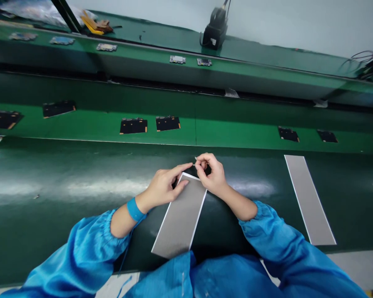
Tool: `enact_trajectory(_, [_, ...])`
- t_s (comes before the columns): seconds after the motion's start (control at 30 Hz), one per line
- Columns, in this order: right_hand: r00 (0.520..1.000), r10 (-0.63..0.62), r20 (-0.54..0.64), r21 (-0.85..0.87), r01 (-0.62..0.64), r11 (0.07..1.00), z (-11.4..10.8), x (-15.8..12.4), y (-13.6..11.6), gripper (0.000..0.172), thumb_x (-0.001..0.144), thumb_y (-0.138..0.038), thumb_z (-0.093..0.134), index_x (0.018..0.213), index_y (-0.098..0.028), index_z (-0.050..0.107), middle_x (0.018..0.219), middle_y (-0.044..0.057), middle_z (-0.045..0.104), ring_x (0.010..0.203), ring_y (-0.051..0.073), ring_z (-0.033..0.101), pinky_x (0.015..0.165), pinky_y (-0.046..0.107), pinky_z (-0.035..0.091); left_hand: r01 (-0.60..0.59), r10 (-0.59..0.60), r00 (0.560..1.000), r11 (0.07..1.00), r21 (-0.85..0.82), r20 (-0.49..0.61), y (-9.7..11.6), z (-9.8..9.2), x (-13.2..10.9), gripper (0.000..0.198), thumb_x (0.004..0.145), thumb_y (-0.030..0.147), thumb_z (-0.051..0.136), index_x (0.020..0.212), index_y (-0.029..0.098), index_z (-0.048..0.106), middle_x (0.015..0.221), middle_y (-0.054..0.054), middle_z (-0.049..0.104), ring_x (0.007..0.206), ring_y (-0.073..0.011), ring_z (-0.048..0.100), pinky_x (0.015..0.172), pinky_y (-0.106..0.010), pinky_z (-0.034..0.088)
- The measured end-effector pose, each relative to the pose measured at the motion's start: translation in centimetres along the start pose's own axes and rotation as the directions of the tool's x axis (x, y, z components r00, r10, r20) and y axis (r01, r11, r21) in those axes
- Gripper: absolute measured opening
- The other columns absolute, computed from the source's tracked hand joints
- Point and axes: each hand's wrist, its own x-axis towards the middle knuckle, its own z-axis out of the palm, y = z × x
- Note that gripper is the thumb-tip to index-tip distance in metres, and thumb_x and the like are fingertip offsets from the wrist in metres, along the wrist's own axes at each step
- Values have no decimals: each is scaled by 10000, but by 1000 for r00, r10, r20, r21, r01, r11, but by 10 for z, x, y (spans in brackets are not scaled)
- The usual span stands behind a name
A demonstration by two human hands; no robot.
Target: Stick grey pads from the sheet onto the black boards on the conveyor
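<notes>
A long grey sheet (180, 217) with a white border lies on the dark green bench in front of me. My left hand (164, 186) rests on its far left corner, index finger stretched out toward my right hand. My right hand (209, 174) hovers over the far right corner, thumb and fingers pinched on something tiny that I cannot make out. The fingertips of both hands nearly meet above the sheet's far edge. I wear blue sleeves and a blue wrist strap (134, 209) on my left wrist.
A second grey sheet (309, 198) lies to the right on the bench. Beyond runs a green conveyor belt (205, 132) carrying several black flat parts (133, 126). A higher rail carries small circuit boards (177, 59), and a black device (216, 29) stands behind it.
</notes>
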Motion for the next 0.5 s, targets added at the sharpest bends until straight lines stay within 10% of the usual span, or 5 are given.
enact_trajectory(0.23, [999, 39, 12, 45, -40, 998, 0, -3, 4, 217, 963, -108, 598, 1136, -238, 614, 840, -21, 624, 652, 107, 506, 637, 241, 463, 10, -10, 1000, 1000, 2, -1, 2, -1, 1, 485, 1011, 250, 628, 1492, 191, 650, 685, 85, 561, 508, -82, 395, 550, -213, 341])
enact_trajectory(0.5, [925, 364, -110, 291, -320, 901, 3, 6, 24, 173, 966, -342, 650, 1073, -238, 561, 823, -17, 561, 665, 125, 532, 589, 249, 435, -64, 56, 993, 995, -74, -99, 27, -10, 5, 333, 1023, 220, 623, 1337, 161, 717, 667, 76, 565, 484, -61, 393, 491, -208, 310])
